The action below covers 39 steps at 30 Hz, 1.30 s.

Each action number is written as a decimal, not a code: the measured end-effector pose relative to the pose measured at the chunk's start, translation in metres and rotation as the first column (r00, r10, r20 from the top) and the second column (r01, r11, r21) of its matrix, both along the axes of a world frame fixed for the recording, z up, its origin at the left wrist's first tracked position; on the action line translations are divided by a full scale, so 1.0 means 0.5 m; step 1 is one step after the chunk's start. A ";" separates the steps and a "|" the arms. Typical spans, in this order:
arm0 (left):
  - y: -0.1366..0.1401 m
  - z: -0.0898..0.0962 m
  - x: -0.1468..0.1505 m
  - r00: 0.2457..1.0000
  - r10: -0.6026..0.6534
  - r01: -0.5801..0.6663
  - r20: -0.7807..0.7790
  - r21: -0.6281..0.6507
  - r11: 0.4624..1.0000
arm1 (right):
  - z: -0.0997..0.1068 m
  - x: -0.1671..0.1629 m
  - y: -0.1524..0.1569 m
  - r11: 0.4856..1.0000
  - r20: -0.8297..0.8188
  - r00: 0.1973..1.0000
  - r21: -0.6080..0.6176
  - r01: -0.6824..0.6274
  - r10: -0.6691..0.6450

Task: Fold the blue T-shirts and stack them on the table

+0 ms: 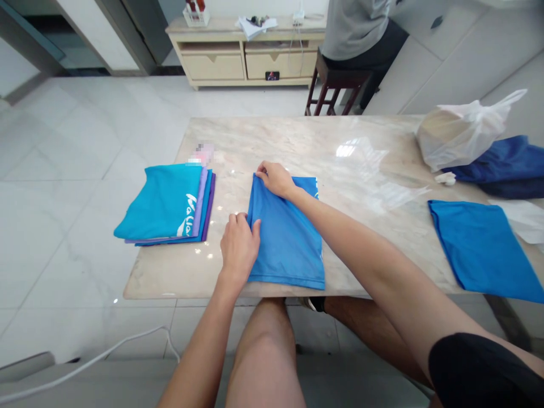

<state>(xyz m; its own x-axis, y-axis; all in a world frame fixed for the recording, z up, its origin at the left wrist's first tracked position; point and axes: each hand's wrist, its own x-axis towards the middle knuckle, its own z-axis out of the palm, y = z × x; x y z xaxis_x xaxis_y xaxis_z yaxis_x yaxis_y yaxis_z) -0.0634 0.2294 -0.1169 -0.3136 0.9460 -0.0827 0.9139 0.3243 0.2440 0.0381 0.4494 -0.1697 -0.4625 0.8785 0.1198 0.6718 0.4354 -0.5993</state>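
Note:
A folded blue cloth [289, 238] lies flat on the marble-patterned table [340, 133], its lower hem near the front edge; a little white print shows along its right side. My right hand [276, 179] reaches across it and pinches its far left corner. On its left edge rests my left hand [238, 243], fingers curled at the edge and thumb on top, closed on the fabric. To the left, a stack of folded cloths [164, 201] in turquoise, lilac, blue and purple overhangs the table's left edge; the top one has white lettering.
On the right lie another folded blue cloth [484, 243], a knotted white plastic bag [459, 133] and dark blue fabric [505, 164]. Beyond the table, a person in a grey top [355, 28] sits on a dark stool [340, 76] beside a low cabinet [212, 65].

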 end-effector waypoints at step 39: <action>-0.107 0.022 -0.009 0.984 0.055 -0.086 -0.171 -0.185 0.979 | 0.117 0.154 -0.026 0.968 0.285 0.958 0.248 -0.044 -0.029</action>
